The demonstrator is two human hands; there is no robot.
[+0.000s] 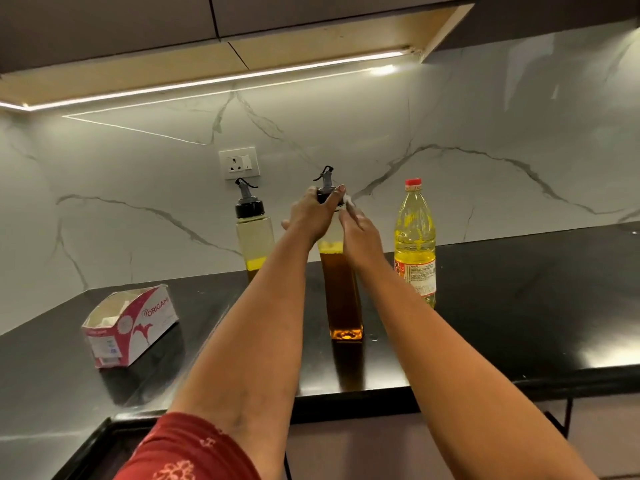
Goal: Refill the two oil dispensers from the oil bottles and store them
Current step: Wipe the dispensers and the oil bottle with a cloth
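Before you, amber oil in the near dispenser (341,292), pale yellow oil in the red-capped bottle (415,242), black cap on the far dispenser (250,208), glossy black worktop (502,306), grey-veined white marble wall (450,140), red-and-white tissue box (133,325), your red floral-print sleeve (187,452).

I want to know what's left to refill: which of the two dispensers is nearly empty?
The left dispenser by the wall socket: only a little yellow oil at its bottom. The dispenser in hand is mostly full of amber oil.

Left hand (311,211) covers the near dispenser (341,289) cap and neck; left forearm hides the far dispenser (254,233) base; something white at the right hand (358,226) fingertips, too small to identify.
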